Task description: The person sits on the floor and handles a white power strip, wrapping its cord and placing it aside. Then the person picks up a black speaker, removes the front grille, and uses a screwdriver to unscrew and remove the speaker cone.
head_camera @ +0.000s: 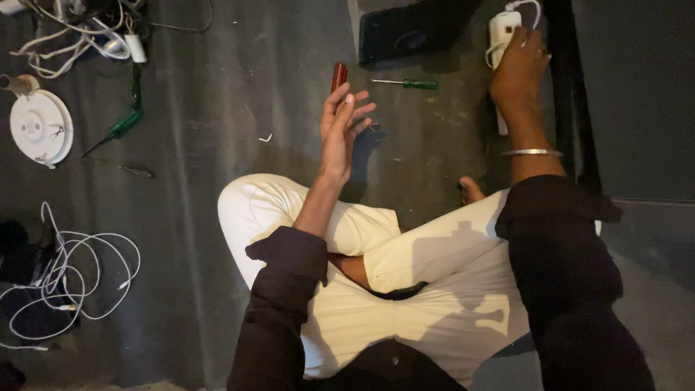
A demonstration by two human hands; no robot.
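I sit cross-legged on a dark floor in white trousers. My left hand (342, 124) is raised above my knee and holds a red-handled tool (338, 75) between thumb and fingers, the other fingers loosely apart. My right hand (518, 72) reaches forward and rests on a white corded device (503, 27) lying on the floor. A silver bangle (532, 152) circles that wrist. A green-handled screwdriver (411, 84) lies on the floor between the two hands.
A black box (413, 32) sits ahead. A round white disc (40, 127), another green screwdriver (116, 130) and tangled white cables (72, 32) lie at left. More white cable (79, 275) coils at the lower left. A dark ledge (579, 108) runs at right.
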